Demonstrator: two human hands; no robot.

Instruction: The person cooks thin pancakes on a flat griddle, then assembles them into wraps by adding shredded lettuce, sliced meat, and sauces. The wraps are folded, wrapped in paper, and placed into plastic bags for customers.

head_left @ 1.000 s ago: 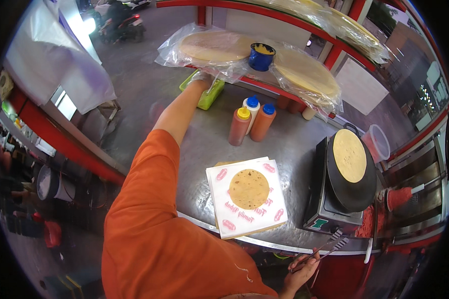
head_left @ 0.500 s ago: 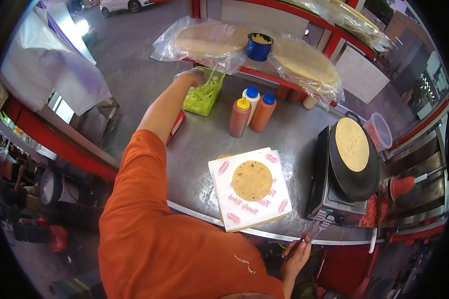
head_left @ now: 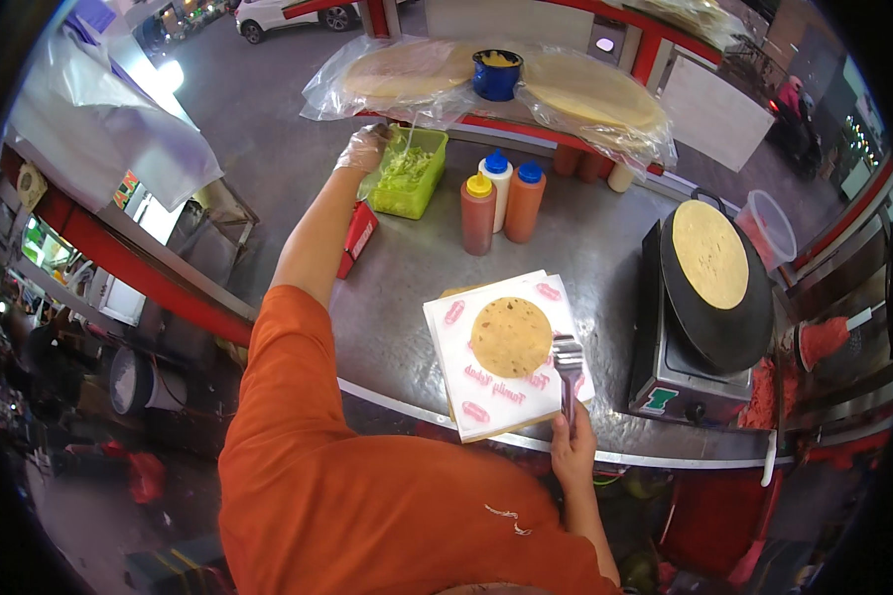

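My left hand [head_left: 364, 149], in a clear plastic glove, is at the far left rim of a green basket [head_left: 422, 198] that holds shredded pale green vegetable [head_left: 407, 171]. Its fingertips are partly hidden, so its grip cannot be told. My bare right hand [head_left: 574, 448] is closed on metal tongs [head_left: 568, 365], their fork-like ends over the right side of a printed white paper sheet [head_left: 466, 409]. On that sheet lies a round, brown-spotted flatbread [head_left: 511, 337], beside the tongs. A larger flatbread [head_left: 710, 255] rests on a black round pan [head_left: 709, 337] at the right.
Squeeze bottles stand mid-counter: red [head_left: 477, 223], white [head_left: 496, 183] and orange [head_left: 524, 208]. A red box [head_left: 357, 243] sits below my left forearm. Behind are bagged flatbreads [head_left: 407, 74] and a blue pot [head_left: 497, 77]. The stove [head_left: 700, 392] supports the pan.
My left hand has moved left, from over the shredded vegetable to the basket's rim. My right hand has brought the tongs up and left from the counter's edge to over the paper.
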